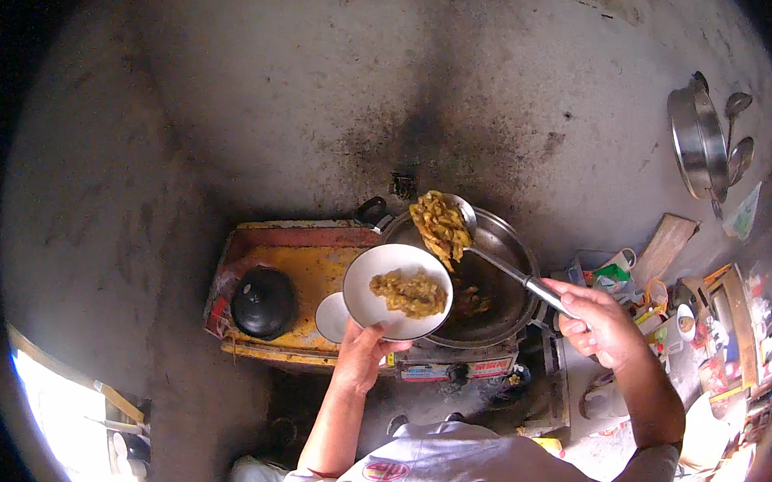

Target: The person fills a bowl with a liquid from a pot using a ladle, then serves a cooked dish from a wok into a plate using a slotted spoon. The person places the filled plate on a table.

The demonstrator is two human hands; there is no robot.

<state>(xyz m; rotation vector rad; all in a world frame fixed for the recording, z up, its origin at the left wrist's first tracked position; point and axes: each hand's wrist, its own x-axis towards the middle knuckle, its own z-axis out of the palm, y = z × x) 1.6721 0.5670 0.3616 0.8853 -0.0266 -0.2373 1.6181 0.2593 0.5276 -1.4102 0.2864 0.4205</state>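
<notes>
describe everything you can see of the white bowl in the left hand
The bowl is round and white inside with a thin dark rim, smooth like ceramic or enamel. Yellowish-brown food covers part of it, toward the right. The left hand holds its near edge. It is raised, overlapping the pan in view, with the ladle near its far right edge; whether they touch is unclear.

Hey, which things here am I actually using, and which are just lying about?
In use:
white dark-rimmed bowl, in your left hand
metal ladle, in your right hand
cooked food, in bowl, ladle and pan
wide pan

Apparently just lying about:
second white bowl
round black vessel
hanging steel pan
wooden board
</notes>
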